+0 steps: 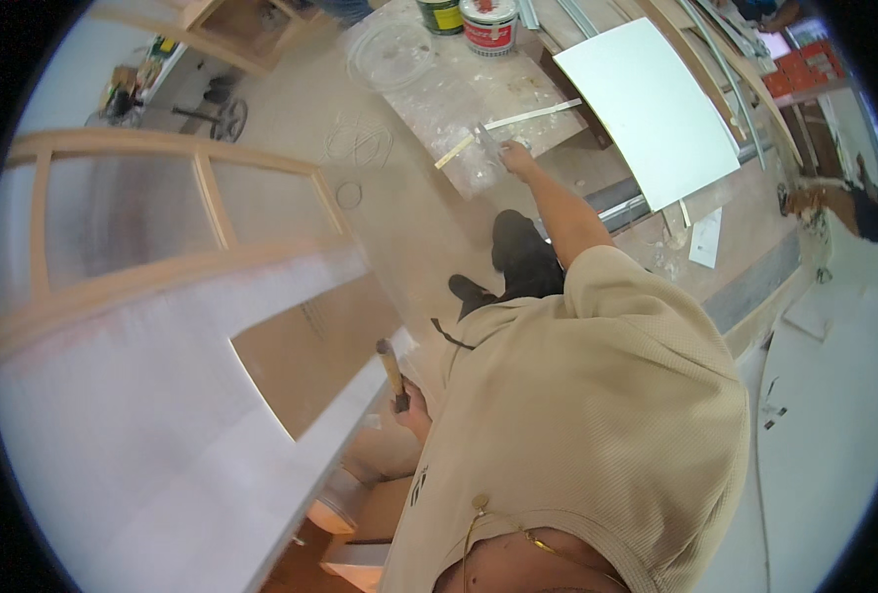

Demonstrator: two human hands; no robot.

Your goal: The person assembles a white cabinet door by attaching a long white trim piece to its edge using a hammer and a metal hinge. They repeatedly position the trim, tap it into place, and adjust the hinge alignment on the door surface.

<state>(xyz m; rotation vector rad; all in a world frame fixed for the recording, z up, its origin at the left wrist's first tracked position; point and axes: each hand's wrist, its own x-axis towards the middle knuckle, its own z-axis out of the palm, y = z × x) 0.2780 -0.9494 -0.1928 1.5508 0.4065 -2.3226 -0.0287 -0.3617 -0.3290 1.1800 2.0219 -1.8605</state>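
My right hand [516, 160] reaches out over the worktable and is closed on a flat, grey-bladed tool [485, 138]; its exact kind is unclear. The blade lies at a thin pale wooden strip [533, 115] that crosses the table's corner. Low beside my body, my left hand [414, 407] grips a short tool with a wooden handle [393, 371]. Dark parts show at both ends of that tool, and I cannot make out its kind. This hand is next to the edge of a large white panel [162, 395] with a rectangular cutout.
Two paint tins, one red and white [488, 28], stand at the far side of the dusty worktable [429, 94]. A white sheet [647, 109] lies to the right among metal profiles. A wooden frame [113, 148] rises at left. Another person's arm [830, 203] shows at far right.
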